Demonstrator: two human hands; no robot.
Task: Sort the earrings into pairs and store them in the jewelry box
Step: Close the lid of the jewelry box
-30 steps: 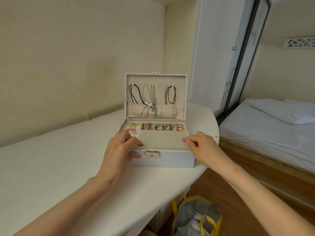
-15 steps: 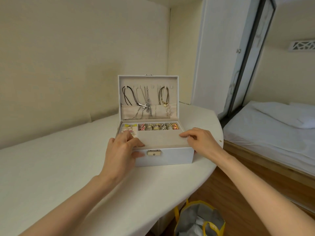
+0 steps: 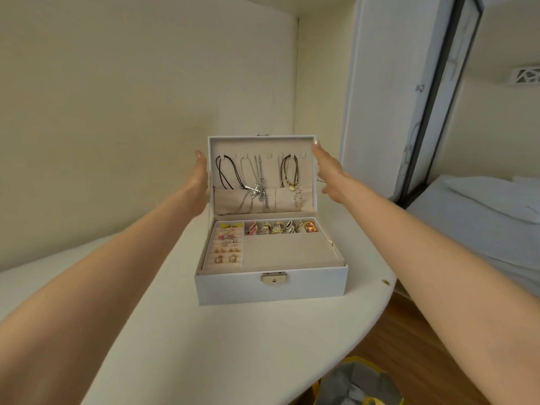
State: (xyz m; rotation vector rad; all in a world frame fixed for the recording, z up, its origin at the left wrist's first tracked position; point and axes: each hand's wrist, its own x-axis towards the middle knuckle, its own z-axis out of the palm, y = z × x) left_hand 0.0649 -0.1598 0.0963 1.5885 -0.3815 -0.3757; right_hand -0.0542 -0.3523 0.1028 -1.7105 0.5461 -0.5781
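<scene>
1. Left hand (image 3: 200,182): I see it reaching forward to the left edge of the lid (image 3: 261,145), seen edge-on. The fingers I can see are straight and together and hold nothing. I cannot tell whether they touch the lid.

2. Right hand (image 3: 328,176): it is at the right edge of the lid, fingers straight and slightly spread. One fingertip lies against the upper right corner. It holds nothing.

3. Lid: upright, between the two hands. Necklaces (image 3: 257,182) hang from hooks on its beige lining into a pocket below.

4. Box (image 3: 233,289): white, open, with a metal clasp (image 3: 273,279) on the front wall.
- Earrings (image 3: 226,246): in the narrow left compartment, seated in pairs, row behind row.
- Rings (image 3: 280,228): in the back slot, right of the earrings.
- Front right section: a flat beige pad.

5. Worktop (image 3: 233,355): white and smooth, with a rounded right end. The box stands near that end. A small dark mark (image 3: 386,282) sits at the edge.

6. Room:
- A cream wall (image 3: 117,83) runs behind the worktop.
- A dark-framed door (image 3: 435,112) stands right of the corner.
- A bed (image 3: 473,229) with white linen lies to the right.
- The wooden floor (image 3: 409,346) carries a grey bag (image 3: 356,384) with yellow trim, partly under the worktop.
</scene>
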